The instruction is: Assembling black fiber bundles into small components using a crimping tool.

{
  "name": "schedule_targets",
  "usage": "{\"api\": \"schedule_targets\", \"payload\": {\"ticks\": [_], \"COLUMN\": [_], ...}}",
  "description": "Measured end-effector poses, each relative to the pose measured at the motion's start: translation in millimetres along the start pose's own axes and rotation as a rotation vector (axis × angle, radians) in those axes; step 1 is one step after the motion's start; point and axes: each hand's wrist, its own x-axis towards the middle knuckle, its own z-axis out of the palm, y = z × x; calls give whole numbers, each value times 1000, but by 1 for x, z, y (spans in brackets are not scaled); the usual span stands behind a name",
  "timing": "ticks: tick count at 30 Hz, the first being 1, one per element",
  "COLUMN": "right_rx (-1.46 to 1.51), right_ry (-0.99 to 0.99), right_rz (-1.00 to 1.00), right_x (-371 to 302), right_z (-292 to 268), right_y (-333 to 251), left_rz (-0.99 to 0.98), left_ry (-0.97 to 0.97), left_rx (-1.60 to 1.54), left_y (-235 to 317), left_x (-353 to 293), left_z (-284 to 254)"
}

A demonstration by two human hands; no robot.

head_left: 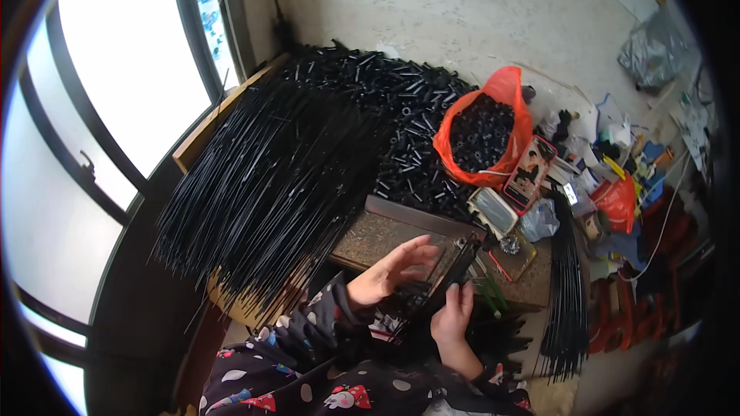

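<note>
My left hand [395,271] is raised over the front edge of the brown speckled board [358,240], fingers stretched out and apart, holding nothing. To its right, my right hand [453,317] is closed on the lower part of a dark, long, narrow piece [456,268]. That piece slants up and to the right toward the board; its exact kind is hard to make out. On the left lies a big heap of long thin black rods [254,177], their ends hanging past the table's front edge. Dark pieces in my lap are partly hidden by my hands.
Short black tubes [416,100] pile up along the wall. A red plastic bag [515,96] holds small black parts. Beside it lie a phone in a red case [530,176] and a clear bag [539,219]. More black rods [565,300] hang at right, near clutter. A window [131,38] stands left.
</note>
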Motion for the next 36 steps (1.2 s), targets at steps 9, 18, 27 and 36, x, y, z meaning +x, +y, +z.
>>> {"api": "schedule_targets", "payload": {"ticks": [9,18,27,36], "right_rx": [-487,-166,-700,-283], "right_ry": [-319,-680,-235,-223], "right_rz": [-96,281,-222,208], "right_x": [-3,14,2,17], "right_z": [8,-8,15,5], "right_y": [-16,-11,-13,-7], "left_rz": [5,-180,-23,36], "left_ry": [97,-119,171,247], "left_rx": [593,218,853,514], "left_y": [24,22,-5,-28], "left_x": [1,-13,-13,-16], "left_z": [11,-4,16,22]}}
